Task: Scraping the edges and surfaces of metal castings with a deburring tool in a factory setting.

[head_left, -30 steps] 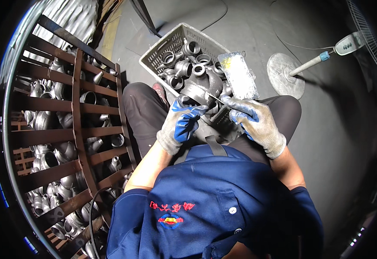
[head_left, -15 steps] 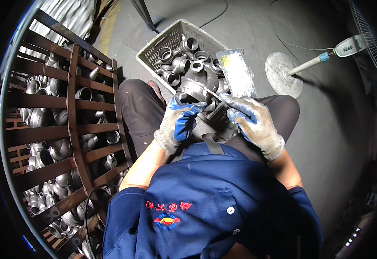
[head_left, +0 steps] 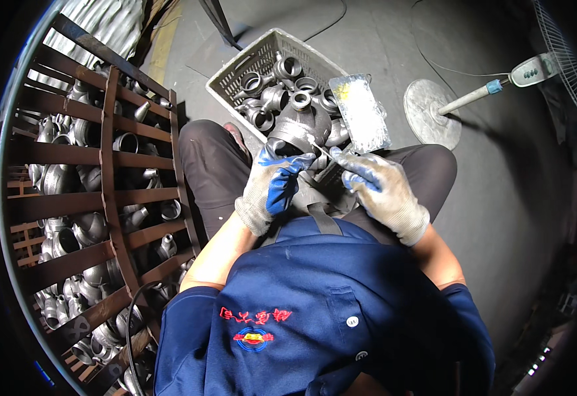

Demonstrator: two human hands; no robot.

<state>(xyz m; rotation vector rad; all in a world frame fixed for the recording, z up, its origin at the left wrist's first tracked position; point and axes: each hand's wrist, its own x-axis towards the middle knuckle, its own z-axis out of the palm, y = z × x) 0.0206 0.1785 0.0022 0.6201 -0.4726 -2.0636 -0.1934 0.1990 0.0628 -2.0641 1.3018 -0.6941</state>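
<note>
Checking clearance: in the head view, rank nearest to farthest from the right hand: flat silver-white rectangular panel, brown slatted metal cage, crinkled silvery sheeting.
1. Panel, just beyond the right hand.
2. Cage, to the left.
3. Sheeting, upper left, behind the cage.

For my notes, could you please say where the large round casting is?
In the head view, the large casting is upper middle, beyond the left hand, at the near end of the crate.

Gloves (head_left: 394, 195) are off-white and blue, casting (head_left: 308, 123) grey, shirt (head_left: 301, 284) navy.
</note>
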